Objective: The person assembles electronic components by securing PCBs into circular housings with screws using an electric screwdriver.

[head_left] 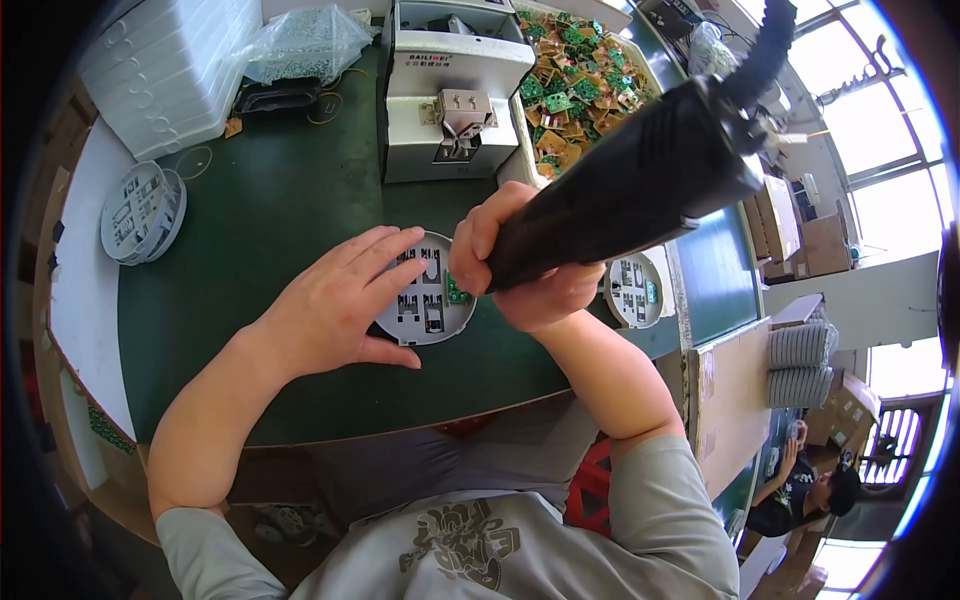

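A round light-grey plastic housing [408,325] with moulded compartments lies on the green mat in front of me. My left hand [335,295] rests on its left side, fingers spread, thumb near its lower edge. My right hand [540,290] is wrapped round a black electric screwdriver [625,185], whose thick cable leaves its upper end. The screwdriver slants down toward the housing's right side; its tip is hidden behind my fingers. A small green circuit board [456,291] sits in the housing beside my right fingers. Right of that hand lies a similar housing [628,290], also with a green board.
A metallic screw feeder [455,85] stands at the back. Beside it is a bin heaped with circuit boards [575,90]. At left are stacked round housings [140,215], white trays [165,80] and a filled plastic bag [312,45]. Another person [800,495] sits far right.
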`<state>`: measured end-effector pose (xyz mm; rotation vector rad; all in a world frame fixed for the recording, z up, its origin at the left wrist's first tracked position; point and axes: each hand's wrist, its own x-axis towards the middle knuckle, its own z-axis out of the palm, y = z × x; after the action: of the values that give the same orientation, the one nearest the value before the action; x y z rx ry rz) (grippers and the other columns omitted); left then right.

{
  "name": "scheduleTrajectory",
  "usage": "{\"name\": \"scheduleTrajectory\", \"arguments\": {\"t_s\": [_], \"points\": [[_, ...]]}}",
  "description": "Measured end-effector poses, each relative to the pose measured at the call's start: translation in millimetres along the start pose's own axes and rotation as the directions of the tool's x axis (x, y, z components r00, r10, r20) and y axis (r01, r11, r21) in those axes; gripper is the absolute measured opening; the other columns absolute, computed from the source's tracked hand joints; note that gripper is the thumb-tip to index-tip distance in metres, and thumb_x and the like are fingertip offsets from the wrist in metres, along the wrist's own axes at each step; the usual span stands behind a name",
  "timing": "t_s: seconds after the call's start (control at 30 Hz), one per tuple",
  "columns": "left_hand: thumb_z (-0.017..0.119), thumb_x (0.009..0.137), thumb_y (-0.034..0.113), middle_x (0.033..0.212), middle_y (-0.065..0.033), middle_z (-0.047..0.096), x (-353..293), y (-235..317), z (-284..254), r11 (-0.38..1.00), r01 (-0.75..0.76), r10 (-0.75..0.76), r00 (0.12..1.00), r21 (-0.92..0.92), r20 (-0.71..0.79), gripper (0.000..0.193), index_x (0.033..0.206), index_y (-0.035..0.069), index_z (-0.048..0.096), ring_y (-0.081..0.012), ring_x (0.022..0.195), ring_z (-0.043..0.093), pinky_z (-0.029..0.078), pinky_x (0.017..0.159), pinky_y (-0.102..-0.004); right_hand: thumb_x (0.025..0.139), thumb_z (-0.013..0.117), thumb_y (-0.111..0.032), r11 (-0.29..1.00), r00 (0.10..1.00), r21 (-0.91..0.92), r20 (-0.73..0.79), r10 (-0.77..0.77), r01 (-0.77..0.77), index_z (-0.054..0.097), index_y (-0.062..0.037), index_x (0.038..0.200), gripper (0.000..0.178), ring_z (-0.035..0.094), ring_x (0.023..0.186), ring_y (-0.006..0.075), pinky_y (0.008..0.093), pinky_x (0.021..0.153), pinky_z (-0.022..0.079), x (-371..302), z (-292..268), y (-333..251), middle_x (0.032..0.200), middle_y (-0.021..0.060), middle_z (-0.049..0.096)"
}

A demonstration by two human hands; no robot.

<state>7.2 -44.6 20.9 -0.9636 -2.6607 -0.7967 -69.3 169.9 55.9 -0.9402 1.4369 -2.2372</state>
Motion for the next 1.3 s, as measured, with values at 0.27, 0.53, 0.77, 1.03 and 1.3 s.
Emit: {"name": "scheduleTrajectory", "arguments": {"t_s": [0.27, 0.53, 0.77, 1.03, 1.3], "points": [[0.092, 0.070, 0.040, 0.156, -0.0136, 0.049, -1.8, -0.3, -6.1, 1.000, -0.008, 0.008, 1.000, 0.023, 0.000, 0.084, 0.139, 0.004, 0.058, -0.0348, 0.140, 0.051, 0.045, 0.115, -0.0425, 0.079, 0.068, -0.072, 0.996, 0.996, 0.091, 0.083, -0.028, 0.020, 0.055, -0.0044, 0.092, 0.070, 0.053, 0.053, 0.0165, 0.0298, 0.052, 0.042, 2.2, -4.0, 0.8, 0.063, 0.0070, 0.060], [0.094, 0.068, 0.031, 0.157, -0.0182, 0.048, 1.2, 3.1, -14.2, 0.994, -0.075, 0.073, 0.997, -0.077, -0.023, 0.091, 0.145, 0.004, 0.054, -0.0391, 0.140, 0.050, 0.045, 0.116, -0.0457, 0.096, 0.065, -0.039, 0.980, 1.000, -0.199, -0.023, -0.011, 0.006, 0.060, 0.0015, 0.117, 0.046, 0.061, 0.071, 0.0229, 0.0320, 0.070, 0.050, 49.2, 17.4, -65.9, 0.086, 0.0135, 0.067], [0.092, 0.073, 0.044, 0.156, -0.0206, 0.047, 4.4, 14.2, -15.4, 0.982, -0.189, 0.185, 0.958, 0.000, -0.219, 0.092, 0.147, 0.005, 0.052, -0.0391, 0.140, 0.051, 0.047, 0.114, -0.0469, 0.106, 0.060, -0.019, 0.679, 0.926, -0.631, -0.293, 0.238, -0.375, 0.059, 0.0011, 0.135, 0.035, 0.064, 0.096, 0.0181, 0.0325, 0.084, 0.054, -57.3, -1.3, -66.4, 0.115, 0.0103, 0.068], [0.089, 0.072, 0.059, 0.158, -0.0199, 0.044, -2.3, 20.4, 2.0, 0.978, -0.210, 0.209, 0.962, 0.011, -0.178, 0.106, 0.152, 0.006, 0.046, -0.0383, 0.140, 0.051, 0.046, 0.115, -0.0472, 0.109, 0.054, -0.028, 0.550, 0.665, -0.592, -0.742, -0.087, -0.589, 0.069, 0.0004, 0.111, 0.032, 0.056, 0.070, 0.0139, 0.0282, 0.064, 0.048, -126.5, -85.4, -103.4, 0.083, 0.0040, 0.067], [0.086, 0.075, 0.061, 0.158, -0.0190, 0.044, 5.0, 19.4, 14.6, 0.984, -0.160, 0.168, 0.981, 0.080, -0.097, 0.105, 0.154, 0.005, 0.045, -0.0383, 0.138, 0.051, 0.044, 0.116, -0.0471, 0.106, 0.056, -0.031, 0.217, 0.496, -0.491, -0.868, -0.034, -0.844, 0.074, 0.0008, 0.119, 0.038, 0.066, 0.081, 0.0227, 0.0349, 0.076, 0.054, -155.2, -148.5, -123.2, 0.091, 0.0111, 0.073]]}}
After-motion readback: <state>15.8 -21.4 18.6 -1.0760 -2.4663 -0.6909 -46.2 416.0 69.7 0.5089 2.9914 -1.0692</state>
